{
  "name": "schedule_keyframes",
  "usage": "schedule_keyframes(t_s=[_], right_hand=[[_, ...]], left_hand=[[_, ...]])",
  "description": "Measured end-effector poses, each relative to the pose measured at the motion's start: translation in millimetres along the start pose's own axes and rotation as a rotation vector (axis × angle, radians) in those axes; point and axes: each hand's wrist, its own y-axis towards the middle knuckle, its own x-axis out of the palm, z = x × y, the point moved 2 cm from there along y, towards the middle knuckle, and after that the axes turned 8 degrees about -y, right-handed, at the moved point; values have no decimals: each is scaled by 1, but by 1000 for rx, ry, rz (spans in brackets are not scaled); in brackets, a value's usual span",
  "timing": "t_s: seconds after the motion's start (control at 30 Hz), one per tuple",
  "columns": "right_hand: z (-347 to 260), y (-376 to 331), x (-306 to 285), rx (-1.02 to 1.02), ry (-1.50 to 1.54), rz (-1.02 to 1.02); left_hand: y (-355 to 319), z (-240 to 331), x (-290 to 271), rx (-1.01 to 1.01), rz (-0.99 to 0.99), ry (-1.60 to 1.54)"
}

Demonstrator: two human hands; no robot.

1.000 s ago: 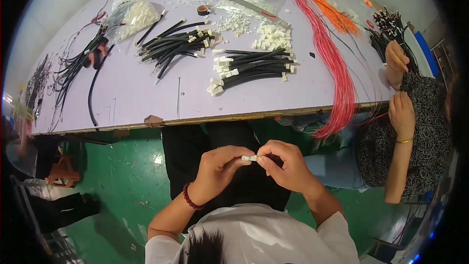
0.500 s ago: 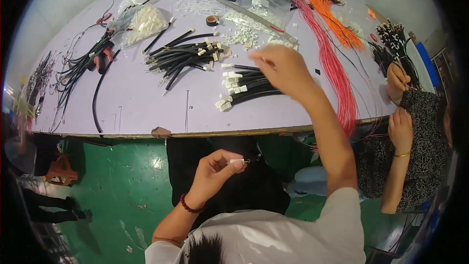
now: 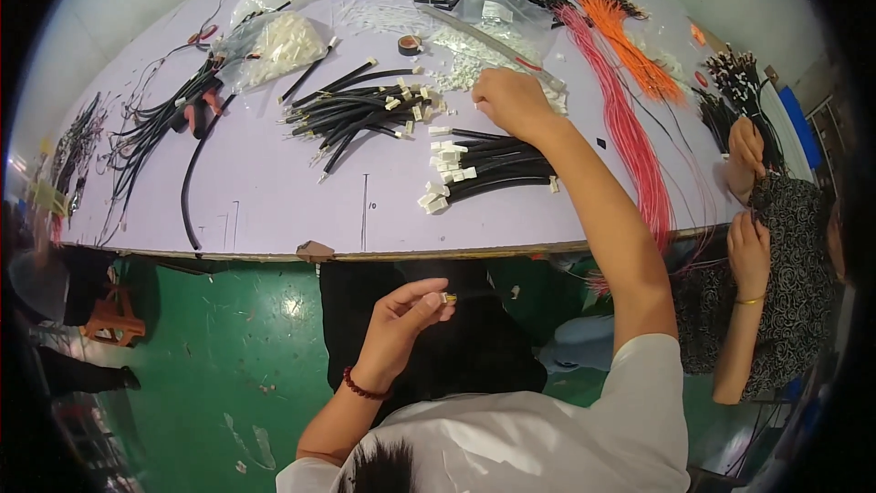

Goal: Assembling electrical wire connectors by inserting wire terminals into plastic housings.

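My left hand [image 3: 403,318] is raised in front of the table edge, thumb and fingers closed on a small white plug connector [image 3: 446,298] with yellowish metal ends poking out. Over the table, my right hand [image 3: 513,102] is bent downward with its fingertips pressed together, beside a scatter of small white plastic pieces [image 3: 453,76]. A tiny white bit shows at its fingertips; whether it is held cannot be made out. Just nearer than that hand lies a bundle of black sleeved cables [image 3: 502,169] with white connectors. Another pile of black cables [image 3: 360,114] lies to its left.
A clear bag of cream-coloured parts [image 3: 281,47], a tape roll [image 3: 410,44] and red-handled pliers [image 3: 196,117] lie farther left. Pink wires [image 3: 630,146] and orange wires [image 3: 625,46] stretch along the right. A co-worker's hand [image 3: 746,148] holds dark wires at the far right.
My right hand has moved farther across the table, toward the small white pieces, its fingers now drawn together. The left hand has tilted the connector slightly. The whole view has shifted a little.
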Motion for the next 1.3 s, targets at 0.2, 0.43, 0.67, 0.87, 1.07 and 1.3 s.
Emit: schedule_keyframes(t_s=[0.2,0.43,0.67,0.87,1.07,1.3], right_hand=[[-49,-69,-81,344,1062,231],[-126,-197,-78,336,1189,178],[-144,-232,-70,425,1154,269],[-142,-239,-76,386,1003,215],[-146,-250,-72,491,1079,262],[-143,-242,-73,197,858,344]], left_hand=[[-8,1,3,18,11,-45],[-4,-4,22,49,-40,118],[-4,-20,36,35,-79,119],[-10,-26,36,78,-64,169],[-12,-29,39,65,-68,184],[-16,-28,42,-6,-121,133]])
